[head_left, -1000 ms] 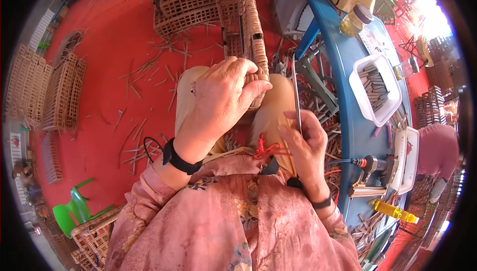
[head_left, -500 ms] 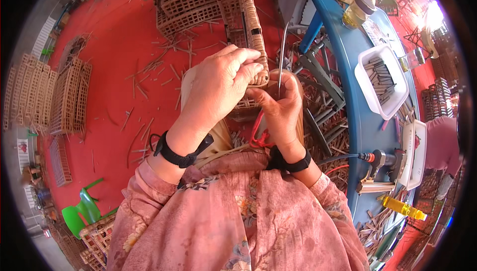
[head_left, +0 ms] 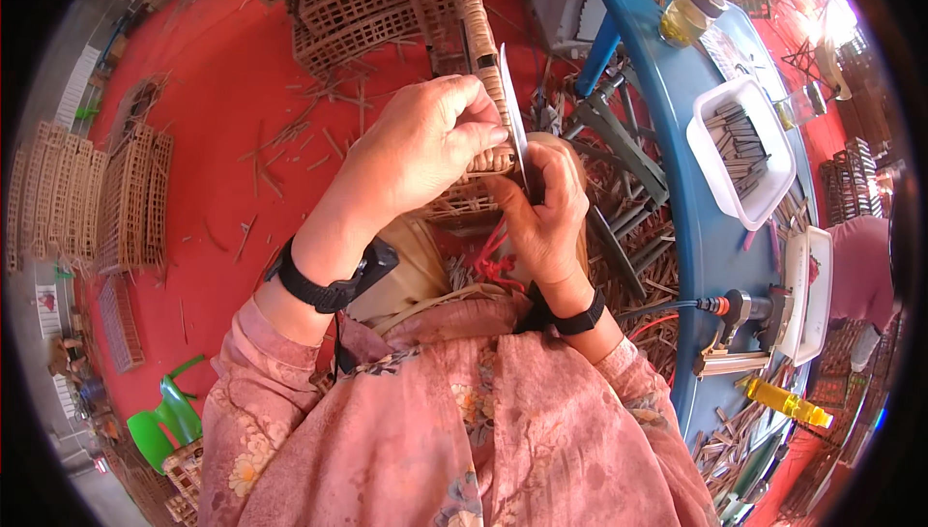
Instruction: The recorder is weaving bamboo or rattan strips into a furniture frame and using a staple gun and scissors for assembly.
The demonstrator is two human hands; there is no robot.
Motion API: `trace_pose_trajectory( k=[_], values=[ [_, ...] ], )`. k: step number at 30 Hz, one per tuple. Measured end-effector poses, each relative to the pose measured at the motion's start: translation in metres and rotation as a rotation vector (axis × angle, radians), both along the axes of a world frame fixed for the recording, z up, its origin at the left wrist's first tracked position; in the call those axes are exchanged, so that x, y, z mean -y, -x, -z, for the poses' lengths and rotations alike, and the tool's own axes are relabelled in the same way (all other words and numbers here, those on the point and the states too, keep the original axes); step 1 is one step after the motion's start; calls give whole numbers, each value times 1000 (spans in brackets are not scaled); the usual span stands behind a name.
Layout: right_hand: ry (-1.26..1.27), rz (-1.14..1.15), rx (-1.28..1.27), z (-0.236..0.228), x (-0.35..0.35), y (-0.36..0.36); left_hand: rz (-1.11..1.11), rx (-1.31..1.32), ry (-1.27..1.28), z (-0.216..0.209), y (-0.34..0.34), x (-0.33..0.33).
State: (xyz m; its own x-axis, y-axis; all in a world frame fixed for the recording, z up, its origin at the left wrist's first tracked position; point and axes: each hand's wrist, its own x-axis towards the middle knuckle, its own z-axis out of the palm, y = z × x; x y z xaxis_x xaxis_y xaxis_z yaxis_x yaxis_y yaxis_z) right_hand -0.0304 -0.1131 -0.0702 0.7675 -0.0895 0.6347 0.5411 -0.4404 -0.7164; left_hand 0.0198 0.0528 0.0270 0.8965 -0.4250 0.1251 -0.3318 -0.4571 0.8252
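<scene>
A woven wicker basket (head_left: 474,29) with a wrapped rim stands in front of me, one corner pointing toward my lap. My left hand (head_left: 425,145) reaches over that corner, thumb and forefinger closed against the wrapped rim; any loose strand between the tips is too small to see. Just right of the corner, my right hand (head_left: 546,203) is closed on a thin, pale grey pointed strip (head_left: 512,106). It stands upright along the outer side of the rim. Whether it is a blade or a weaving strip I cannot tell. A red cord (head_left: 495,258) hangs below the basket.
To my right, a blue table (head_left: 657,102) bears a white tub (head_left: 710,155) of short sticks, a glass jar (head_left: 691,14), a power tool (head_left: 744,319) and a yellow bottle (head_left: 788,401). Wicker stacks (head_left: 358,19) and offcuts lie on the red floor (head_left: 227,63); a green chair (head_left: 164,421) stands left.
The pointed strip has moved left, from apart from the rim to up against it, its flat side now showing. My right hand moved slightly with it; my left hand stays at the rim.
</scene>
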Motion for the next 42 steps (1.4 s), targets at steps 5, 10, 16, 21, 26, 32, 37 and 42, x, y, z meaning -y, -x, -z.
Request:
trace_pose_trajectory(
  k=[5, 10, 16, 21, 26, 32, 37, 42],
  values=[
    [-91, -74, -119, 2, 10, 3, 37, 310, -118, 4, 3, 10],
    [-337, -119, -204, 19, -26, 4, -28, -230, 127, -1, 7, -10],
    [-335, -47, -194, 13, -15, 2, -17, -404, 414, 7, -2, 7],
    [-253, -109, -151, 13, -14, 1, -8, -227, 359, 16, 6, 3],
    [-101, -71, -72, 10, -15, 2, 53, 12, 238, 28, -3, -3],
    [-141, -38, -5, 14, -21, 1, 19, 157, 164, 16, 7, 19],
    [-200, -39, -19, 12, -19, 2, 111, 416, -87, 10, 10, 21],
    [-287, -126, -101, 17, -26, 6, 133, 586, -186, 13, 19, 14]
  ],
)
